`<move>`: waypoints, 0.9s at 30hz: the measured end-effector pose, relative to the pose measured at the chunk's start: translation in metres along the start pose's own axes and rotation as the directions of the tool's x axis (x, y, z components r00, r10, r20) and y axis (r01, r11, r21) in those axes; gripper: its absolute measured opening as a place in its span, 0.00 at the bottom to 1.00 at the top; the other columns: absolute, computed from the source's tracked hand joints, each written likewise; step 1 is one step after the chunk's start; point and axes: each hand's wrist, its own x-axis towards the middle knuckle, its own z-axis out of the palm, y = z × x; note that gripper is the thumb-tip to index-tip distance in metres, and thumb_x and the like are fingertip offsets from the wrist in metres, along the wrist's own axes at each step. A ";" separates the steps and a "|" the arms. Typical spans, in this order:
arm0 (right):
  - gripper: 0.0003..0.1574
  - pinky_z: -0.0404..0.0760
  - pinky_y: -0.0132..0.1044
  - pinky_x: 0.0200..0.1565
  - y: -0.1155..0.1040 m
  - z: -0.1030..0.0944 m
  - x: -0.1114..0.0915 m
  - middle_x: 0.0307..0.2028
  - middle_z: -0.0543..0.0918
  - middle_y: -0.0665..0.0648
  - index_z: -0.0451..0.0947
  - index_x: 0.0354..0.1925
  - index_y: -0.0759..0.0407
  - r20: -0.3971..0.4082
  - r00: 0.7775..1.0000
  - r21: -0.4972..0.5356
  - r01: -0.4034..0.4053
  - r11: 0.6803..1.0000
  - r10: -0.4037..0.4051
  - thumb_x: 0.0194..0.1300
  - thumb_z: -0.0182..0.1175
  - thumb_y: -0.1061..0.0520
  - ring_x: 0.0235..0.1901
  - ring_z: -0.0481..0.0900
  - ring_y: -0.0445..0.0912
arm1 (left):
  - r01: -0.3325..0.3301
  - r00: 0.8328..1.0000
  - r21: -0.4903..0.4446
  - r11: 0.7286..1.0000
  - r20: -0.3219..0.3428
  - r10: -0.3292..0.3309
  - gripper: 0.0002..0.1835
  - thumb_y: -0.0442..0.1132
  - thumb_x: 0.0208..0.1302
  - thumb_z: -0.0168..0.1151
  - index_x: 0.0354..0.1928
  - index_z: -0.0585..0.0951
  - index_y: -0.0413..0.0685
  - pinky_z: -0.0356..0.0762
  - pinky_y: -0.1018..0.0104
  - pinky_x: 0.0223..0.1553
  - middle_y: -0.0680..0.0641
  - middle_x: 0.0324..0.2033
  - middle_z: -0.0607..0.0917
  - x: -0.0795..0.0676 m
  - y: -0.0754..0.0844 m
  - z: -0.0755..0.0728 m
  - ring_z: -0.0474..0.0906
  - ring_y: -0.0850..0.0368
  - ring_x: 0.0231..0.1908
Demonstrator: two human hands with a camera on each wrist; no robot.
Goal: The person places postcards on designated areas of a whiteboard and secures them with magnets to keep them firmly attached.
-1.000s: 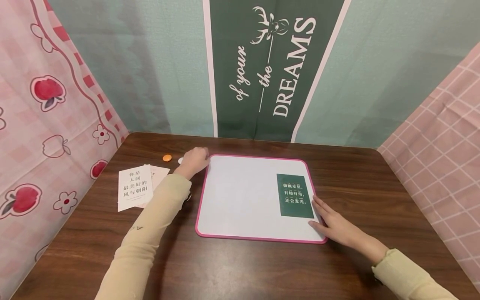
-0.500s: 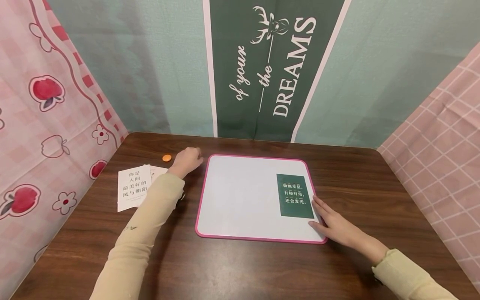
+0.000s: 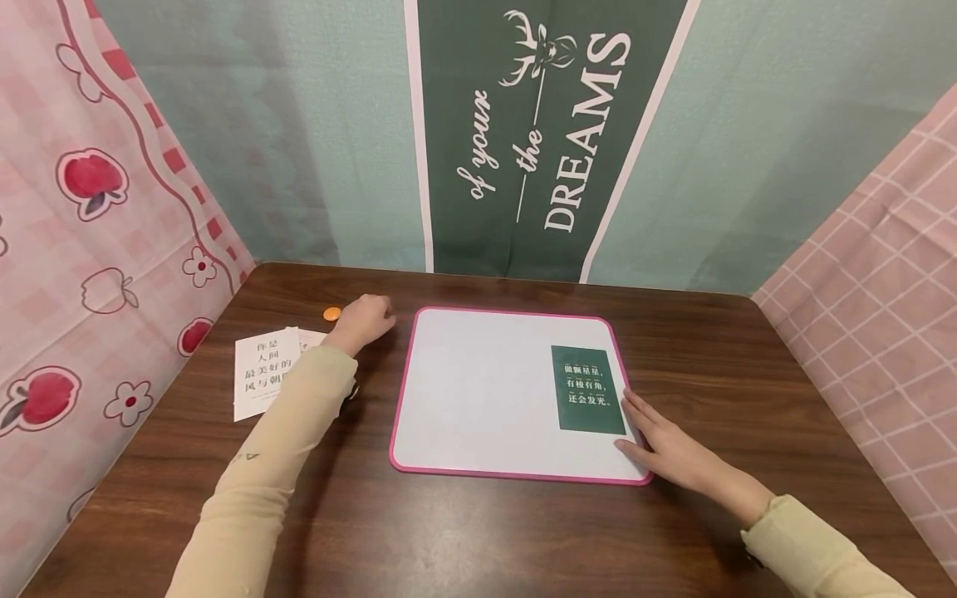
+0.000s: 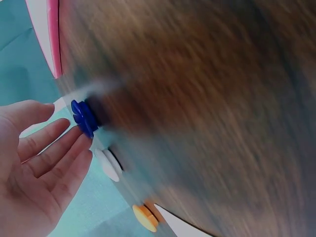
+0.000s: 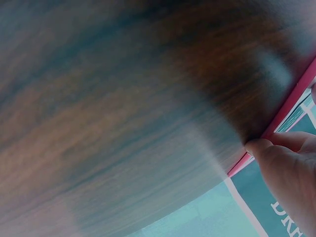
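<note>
In the head view my left hand [image 3: 362, 322] is over the table left of the whiteboard [image 3: 478, 390]. The left wrist view shows its fingers loosely bent beside a blue flower-shaped button [image 4: 85, 118], like a board magnet; whether fingertips touch it I cannot tell. The thumb stays apart from it. My hand hides that button from the head camera. A white button [image 4: 108, 164] and an orange button [image 4: 145, 218] sit in line with it. My right hand [image 3: 668, 448] rests, fingers extended, on the whiteboard's right edge, beside a green card [image 3: 589, 389] lying on the board.
White printed cards [image 3: 263, 374] overlap at the table's left, partly under my left sleeve [image 3: 262, 473]. The wooden table [image 3: 463, 531] meets a green curtain [image 3: 359, 124] at the back. Pink cloths [image 3: 890, 249] hang at both sides.
My left hand has moved left, away from the whiteboard's upper left corner, and now covers the spot where a white button showed. The right hand and green card stay put.
</note>
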 end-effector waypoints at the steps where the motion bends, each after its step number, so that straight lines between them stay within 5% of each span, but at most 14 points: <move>1: 0.50 0.61 0.58 0.57 0.000 0.000 0.000 0.67 0.52 0.69 0.53 0.65 0.72 0.001 1.000 0.000 0.000 1.000 0.000 0.60 0.54 0.38 0.63 0.56 0.64 | 0.004 1.000 -0.006 1.000 0.005 -0.003 0.10 0.39 0.61 0.55 0.37 0.78 0.37 0.75 0.52 0.37 0.40 0.33 0.81 0.000 -0.001 0.000 0.77 0.46 0.34; 14: 0.50 0.60 0.58 0.57 0.000 -0.001 0.000 0.67 0.52 0.69 0.53 0.65 0.71 0.003 1.000 0.007 0.001 1.000 -0.001 0.60 0.54 0.38 0.63 0.56 0.63 | 0.079 0.991 -0.165 0.983 0.119 -0.060 0.14 0.37 0.60 0.58 0.44 0.78 0.32 0.73 0.52 0.46 0.36 0.40 0.80 -0.003 -0.008 -0.005 0.75 0.45 0.40; 27: 0.50 0.60 0.58 0.57 -0.001 -0.001 0.000 0.67 0.52 0.69 0.53 0.65 0.71 0.000 1.000 0.007 -0.001 1.000 0.001 0.60 0.55 0.39 0.63 0.56 0.64 | 0.118 0.985 -0.217 0.969 0.148 -0.086 0.15 0.35 0.58 0.61 0.44 0.77 0.30 0.72 0.51 0.49 0.34 0.42 0.80 -0.003 -0.010 -0.006 0.75 0.42 0.43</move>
